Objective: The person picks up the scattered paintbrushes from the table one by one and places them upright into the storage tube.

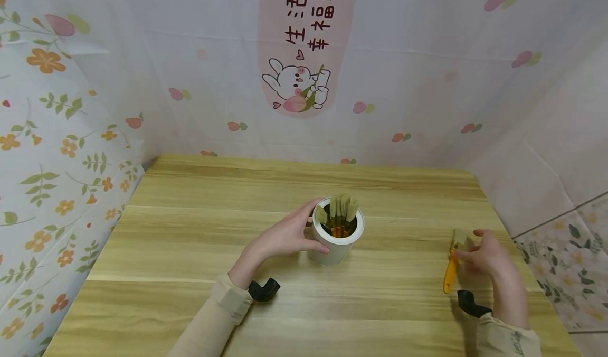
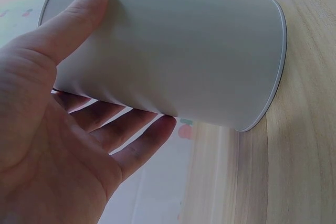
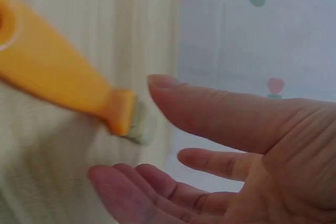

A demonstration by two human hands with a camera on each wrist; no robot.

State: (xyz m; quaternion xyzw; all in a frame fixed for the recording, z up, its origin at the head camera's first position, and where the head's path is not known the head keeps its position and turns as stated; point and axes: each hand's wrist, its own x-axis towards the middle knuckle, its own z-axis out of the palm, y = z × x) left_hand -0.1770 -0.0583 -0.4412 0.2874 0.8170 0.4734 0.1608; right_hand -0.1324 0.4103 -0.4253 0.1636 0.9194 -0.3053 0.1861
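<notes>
A pale grey cylindrical pot point(image 1: 330, 251) with a white rim stands upright on the wooden table. Several paintbrushes point(image 1: 339, 212) are in it, light bristles up, orange parts showing down inside. My left hand point(image 1: 287, 235) holds the pot from its left side; in the left wrist view the thumb and curved fingers lie against the pot's wall point(image 2: 178, 51). At the right, a loose paintbrush point(image 1: 449, 272) with an orange handle has its bristles pointing away from me. Close beside it is my right hand point(image 1: 491, 256), thumb and fingers apart with nothing between them in the right wrist view.
The wood-grain table point(image 1: 228, 188) runs back to a printed white curtain point(image 1: 214, 72) with a rabbit picture. Floral cloth point(image 1: 66, 188) hangs along the left, and more patterned cloth point(image 1: 565, 272) borders the right edge. A black wrist mount point(image 1: 264, 290) is on the left wrist.
</notes>
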